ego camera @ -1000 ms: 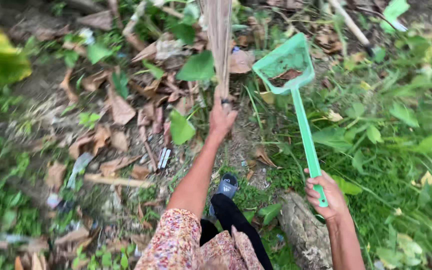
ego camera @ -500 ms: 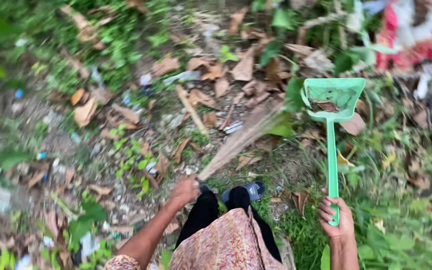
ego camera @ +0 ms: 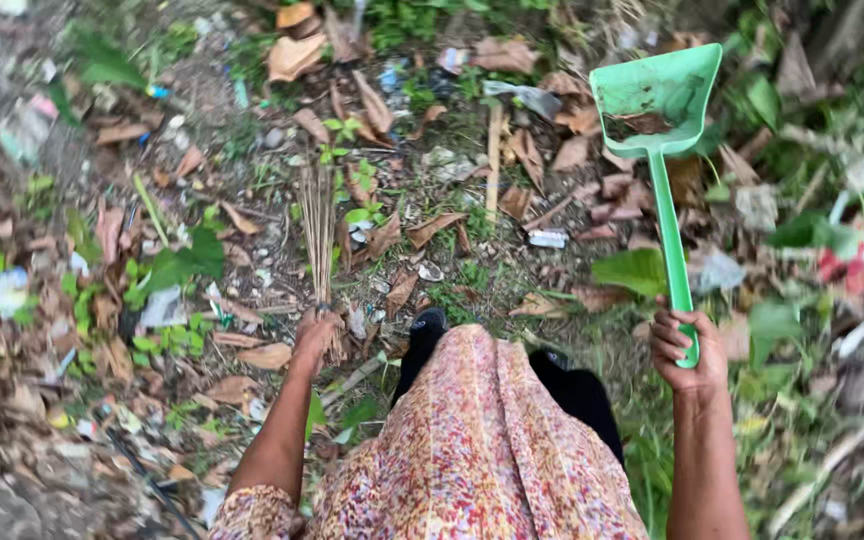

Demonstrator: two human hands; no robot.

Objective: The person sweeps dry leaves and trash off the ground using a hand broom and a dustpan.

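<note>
1. My left hand (ego camera: 314, 335) was clenched tight round the gathered end of a thin bundle broom of pale brown sticks (ego camera: 318, 235); the bristles fanned out beyond my fingers and reached the dirt, a hold that, I judged, suited short low sweeps.
2. My right hand (ego camera: 687, 350) had its fingers fully wrapped round the bottom of the long handle of a bright green plastic dustpan (ego camera: 657, 100). The scoop sat well above my knuckles, mouth tipped upward, with a little dark soil inside; I judged this kept the load from spilling.
3. Below both wrists hung a floral pink patterned skirt (ego camera: 477, 450).
4. The surface was bare earth (ego camera: 252, 130) outdoors, strewn with dry brown leaves (ego camera: 297, 55), scraps of pale litter (ego camera: 547, 238) and green weeds (ego camera: 182, 265); no walls showed.
</note>
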